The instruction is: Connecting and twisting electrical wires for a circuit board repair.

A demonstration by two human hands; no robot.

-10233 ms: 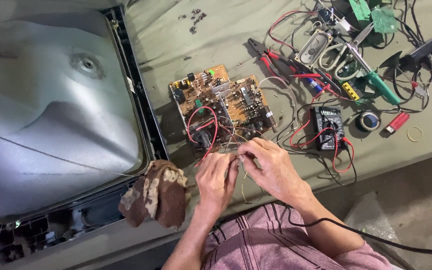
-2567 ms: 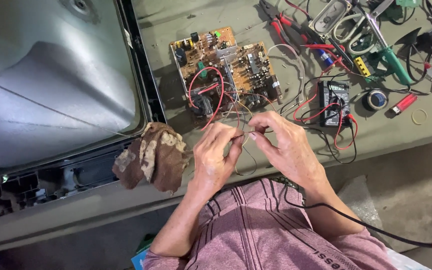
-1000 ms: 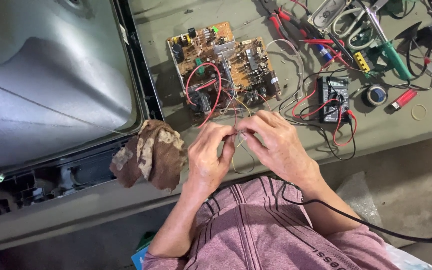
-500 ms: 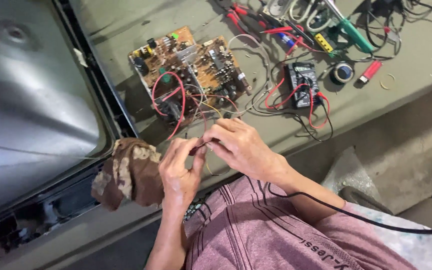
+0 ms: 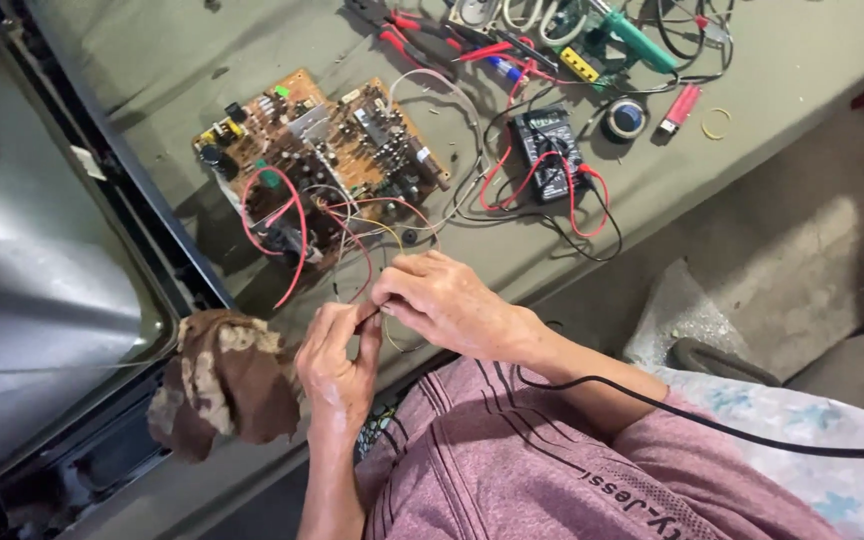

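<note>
Both hands meet over the near edge of the surface, fingers of the right hand pinched together with those of the left hand on a bundle of thin wires. The grip sits at the same spot it did a second ago; what has shifted is the view, which has swung so the surface now runs diagonally and the hands sit lower and more central. The wire work goes on without a break, with no tool picked up.

The wires, red, white and yellowish, fan up from the fingertips to a brown circuit board lying flat just beyond the hands, crowded with small components and a looping red lead. Whether a bare wire end is between the fingertips is too small to tell.

To the left of the left hand, a mottled brown rag is bunched on the surface edge, and past it lies the grey back of a television tube. Further out beyond the right hand rests a black meter with red leads coiled around it, then a roll of tape, red-handled pliers and a green-handled tool. A black cable trails across the person's pink shirt.
</note>
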